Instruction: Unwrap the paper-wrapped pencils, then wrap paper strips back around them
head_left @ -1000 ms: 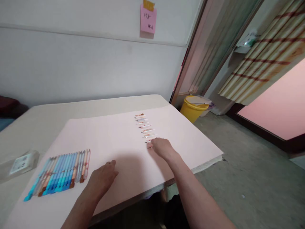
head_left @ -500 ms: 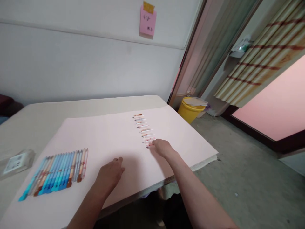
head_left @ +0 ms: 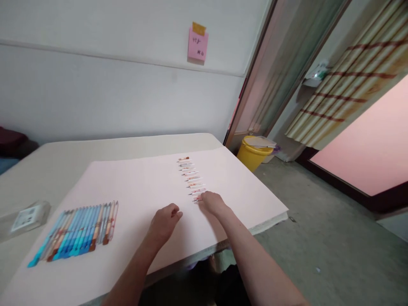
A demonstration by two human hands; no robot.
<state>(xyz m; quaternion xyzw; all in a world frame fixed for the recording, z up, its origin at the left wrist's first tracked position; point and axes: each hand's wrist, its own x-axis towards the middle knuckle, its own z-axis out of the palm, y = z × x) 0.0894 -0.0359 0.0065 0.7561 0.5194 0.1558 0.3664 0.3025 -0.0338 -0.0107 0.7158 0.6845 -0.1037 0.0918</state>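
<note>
My right hand (head_left: 214, 202) is low over the paper, its fingertips closed on the outer end of the nearest pen (head_left: 197, 199) in a column of slim, light pens (head_left: 192, 179) with dark pointed tips facing left. The fingers partly cover that pen. To its left, my left hand (head_left: 165, 222) hovers over bare paper, fingers loosely curled and thumb a little apart, with nothing visible in it. Farther left, a row of blue, brown and grey pens (head_left: 79, 229) lies side by side; their details are blurred.
Large pale pink paper (head_left: 137, 182) covers much of the white table (head_left: 73, 148). A clear plastic packet with a white label (head_left: 27, 217) lies at the left. Beyond the table's right edge stands a yellow bucket (head_left: 250, 155). A pink note (head_left: 197, 44) is taped to the wall.
My left hand has moved right, toward my right hand. My right hand stays at the near end of the column, its fingers shifted slightly over the nearest pen. The view has tilted slightly.
</note>
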